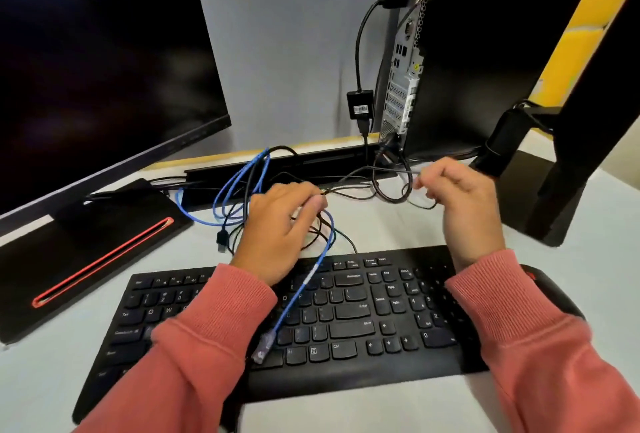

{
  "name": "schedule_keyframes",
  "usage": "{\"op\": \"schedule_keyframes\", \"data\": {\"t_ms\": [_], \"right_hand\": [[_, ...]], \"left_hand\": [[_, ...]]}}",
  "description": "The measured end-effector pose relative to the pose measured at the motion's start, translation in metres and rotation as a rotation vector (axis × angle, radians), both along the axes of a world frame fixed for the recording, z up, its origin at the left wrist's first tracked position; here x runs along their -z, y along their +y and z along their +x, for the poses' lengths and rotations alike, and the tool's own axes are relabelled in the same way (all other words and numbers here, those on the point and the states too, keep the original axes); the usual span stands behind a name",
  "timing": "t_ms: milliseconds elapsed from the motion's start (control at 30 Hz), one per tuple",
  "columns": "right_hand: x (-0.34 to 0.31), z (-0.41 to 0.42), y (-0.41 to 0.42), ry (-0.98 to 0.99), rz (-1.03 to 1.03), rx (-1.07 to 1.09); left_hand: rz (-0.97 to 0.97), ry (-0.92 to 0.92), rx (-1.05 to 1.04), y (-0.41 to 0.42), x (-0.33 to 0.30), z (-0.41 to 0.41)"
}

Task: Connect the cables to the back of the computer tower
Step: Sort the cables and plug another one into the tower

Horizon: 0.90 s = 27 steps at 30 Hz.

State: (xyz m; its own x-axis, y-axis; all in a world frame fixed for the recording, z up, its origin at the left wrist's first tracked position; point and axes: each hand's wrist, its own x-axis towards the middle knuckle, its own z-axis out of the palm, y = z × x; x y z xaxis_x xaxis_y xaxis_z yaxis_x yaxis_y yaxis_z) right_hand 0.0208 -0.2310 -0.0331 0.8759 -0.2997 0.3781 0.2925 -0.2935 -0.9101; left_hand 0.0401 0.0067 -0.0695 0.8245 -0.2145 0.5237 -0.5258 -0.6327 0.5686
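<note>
Sorting cable tangle in front of the tower

Computer tower (401,93) upright at desk rear, ports facing in; loose cables (242,190) heaped behind keyboard (346,321); left hand (280,224) pinches a thin black lead, right hand (460,190) pinches another, likely pulling apart to free a plug; blue cable (301,290) trails over keys.

Tangled blue and black cables (242,186) lie beside upright black tower (460,51)

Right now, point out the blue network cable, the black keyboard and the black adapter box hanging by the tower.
Blue network cable (294,297), head view, stretch lying over the keys.
Black keyboard (351,328), head view, shift key.
Black adapter box (360,104), head view, labelled face.
</note>
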Motion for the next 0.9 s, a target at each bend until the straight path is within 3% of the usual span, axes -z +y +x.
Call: {"op": "schedule_keyframes", "data": {"t_ms": [100,233,367,567,733,800,900], "right_hand": [[0.001,-0.006,0.006,0.199,-0.267,0.072],[-0.014,-0.02,0.039,-0.013,-0.449,-0.109],[-0.01,-0.014,0.064,0.027,-0.593,-0.223],[-0.018,-0.011,0.051,-0.137,-0.348,-0.134],[-0.031,-0.005,0.03,-0.214,-0.056,0.092],[-0.028,-0.002,0.022,-0.109,-0.152,0.141],[-0.01,-0.004,0.021,0.163,-0.449,0.016]], "left_hand": [[0.0,-0.131,-0.076,-0.001,0.0,-0.001],[0.055,-0.245,-0.105,-0.001,-0.001,-0.003],[0.082,-0.321,-0.092,-0.001,-0.007,-0.005],[0.128,-0.119,-0.091,0.005,-0.006,-0.003],[0.047,-0.04,-0.101,0.011,-0.005,0.001],[0.011,-0.014,-0.095,0.012,-0.005,0.006],[-0.082,0.012,-0.146,0.008,-0.007,0.012]]}}
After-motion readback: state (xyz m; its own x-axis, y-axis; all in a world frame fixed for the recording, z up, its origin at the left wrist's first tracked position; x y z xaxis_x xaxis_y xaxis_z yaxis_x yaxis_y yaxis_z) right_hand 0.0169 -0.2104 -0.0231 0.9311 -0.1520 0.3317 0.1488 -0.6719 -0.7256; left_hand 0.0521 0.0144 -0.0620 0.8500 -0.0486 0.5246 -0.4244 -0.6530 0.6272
